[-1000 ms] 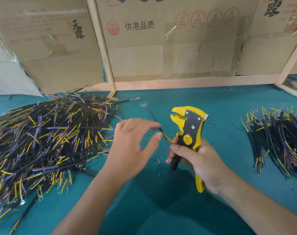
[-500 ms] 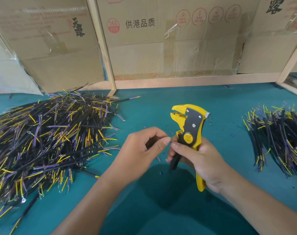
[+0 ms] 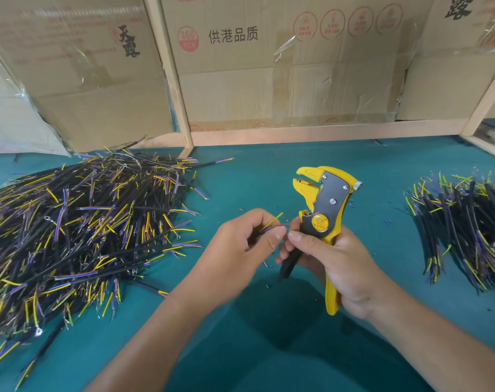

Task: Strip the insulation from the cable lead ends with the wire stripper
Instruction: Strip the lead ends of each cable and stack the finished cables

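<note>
Hands (image 3: 240,247) pinching leads (image 3: 271,222), stripper (image 3: 322,210)

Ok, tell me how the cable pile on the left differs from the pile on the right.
The left pile is much larger and spreads across the table's left side; the right pile is smaller and runs off the frame's right edge. The left pile's cables lie crisscrossed at many angles, while the right pile's lie more nearly parallel. Both hold black cables with yellow and purple lead ends, on the same teal table.

Bare mat (image 3: 269,171) ahead of hands; left cable heap (image 3: 79,230), right cable heap (image 3: 464,222) flank; boxes (image 3: 283,66) block rear.
</note>
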Action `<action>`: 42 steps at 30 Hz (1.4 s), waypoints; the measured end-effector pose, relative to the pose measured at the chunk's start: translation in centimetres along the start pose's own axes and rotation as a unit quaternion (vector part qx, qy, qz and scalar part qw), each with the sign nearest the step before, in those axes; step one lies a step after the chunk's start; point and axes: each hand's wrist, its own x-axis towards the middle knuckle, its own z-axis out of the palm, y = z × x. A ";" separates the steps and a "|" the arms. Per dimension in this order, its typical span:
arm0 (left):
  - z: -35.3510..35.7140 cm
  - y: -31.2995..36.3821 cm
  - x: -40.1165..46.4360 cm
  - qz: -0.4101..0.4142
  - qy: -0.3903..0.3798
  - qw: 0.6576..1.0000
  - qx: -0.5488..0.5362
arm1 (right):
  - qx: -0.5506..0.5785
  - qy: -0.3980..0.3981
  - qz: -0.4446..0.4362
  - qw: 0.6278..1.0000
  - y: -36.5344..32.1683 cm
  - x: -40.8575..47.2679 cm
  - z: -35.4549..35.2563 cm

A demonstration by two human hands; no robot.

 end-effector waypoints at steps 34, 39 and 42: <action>-0.5 0.3 0.6 -0.073 0.183 0.944 -0.264 | 0.148 -0.215 0.172 0.950 -0.6 -1.4 0.6; -0.5 0.2 0.5 -0.065 0.175 0.947 -0.263 | 0.146 -0.222 0.168 0.949 -0.5 -1.5 0.5; -0.4 0.1 0.5 -0.060 0.169 0.952 -0.249 | 0.150 -0.216 0.171 0.949 -0.4 -1.5 0.5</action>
